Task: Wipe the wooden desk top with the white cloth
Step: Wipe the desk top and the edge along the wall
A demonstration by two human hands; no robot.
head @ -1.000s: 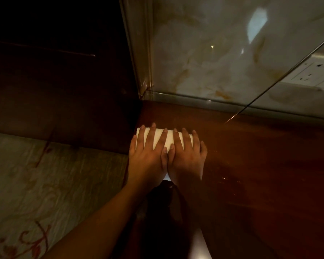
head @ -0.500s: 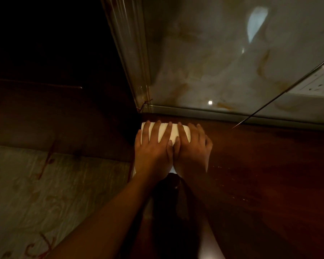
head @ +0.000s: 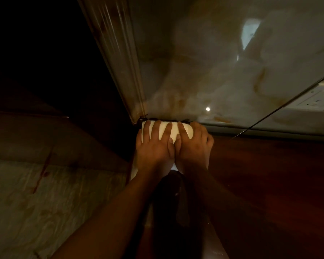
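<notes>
Two hands, left (head: 153,150) and right (head: 194,146), lie side by side, fingers spread flat, pressing a white cloth (head: 173,132) onto the dark wooden worktop (head: 269,174), against the marbled wall (head: 213,71) at the worktop's left corner.

Left hand (head: 153,148): flat, palm down, fingers spread and pointing forward.
Right hand (head: 194,146): flat, palm down beside the left, thumbs touching.
Forearms: extended forward, converging at the wrists.

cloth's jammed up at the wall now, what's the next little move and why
Probably slide the white cloth rightward along the wall: both hands press it flat in the desk's back left corner, its far edge at the marble wall, with unwiped wood to the right.
</notes>
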